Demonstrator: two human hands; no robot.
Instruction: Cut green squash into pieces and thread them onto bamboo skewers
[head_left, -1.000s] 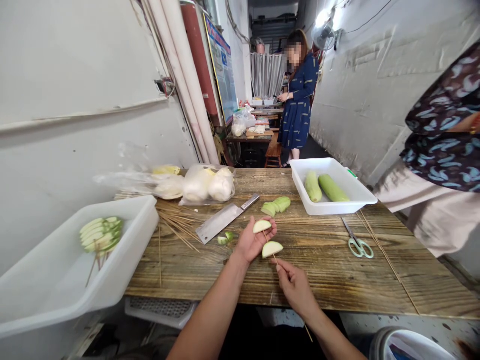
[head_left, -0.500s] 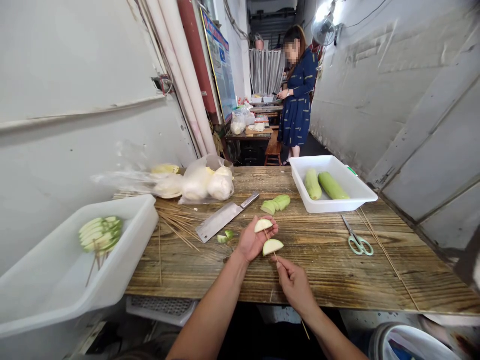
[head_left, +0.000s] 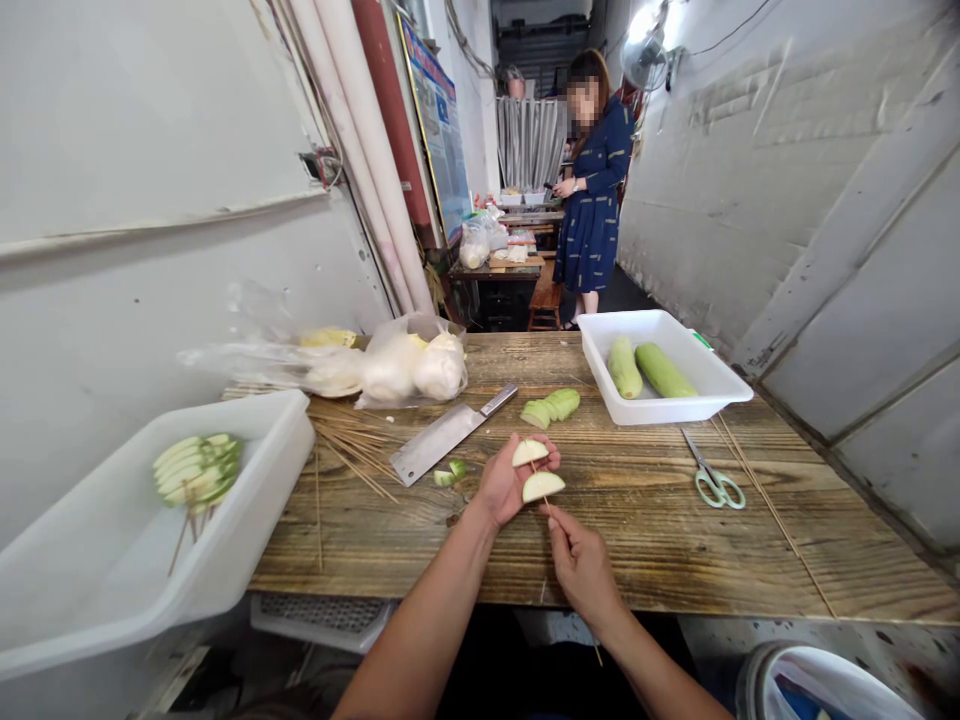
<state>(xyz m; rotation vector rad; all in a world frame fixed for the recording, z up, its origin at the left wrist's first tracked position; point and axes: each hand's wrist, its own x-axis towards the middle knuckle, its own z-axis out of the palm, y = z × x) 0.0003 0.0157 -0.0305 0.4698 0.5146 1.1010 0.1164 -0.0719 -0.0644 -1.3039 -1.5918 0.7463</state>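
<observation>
The counter (head_left: 652, 530) is grained wood, faintly glossy; the held skewer (head_left: 547, 505), matt wood; its slices (head_left: 543, 487), smooth-faced. The left tray (head_left: 255, 500) and right tray (head_left: 660, 412) are smooth plastic, the bag (head_left: 412, 365) glossy crinkled film. The cleaver (head_left: 439, 444) is dull metal, the scissors (head_left: 706, 471) metal with plastic handles.

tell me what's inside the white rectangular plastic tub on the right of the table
The white rectangular plastic tub holds two long pale-green gourds, lying side by side. Their undersides and the tub floor directly beneath them are hidden.
</observation>
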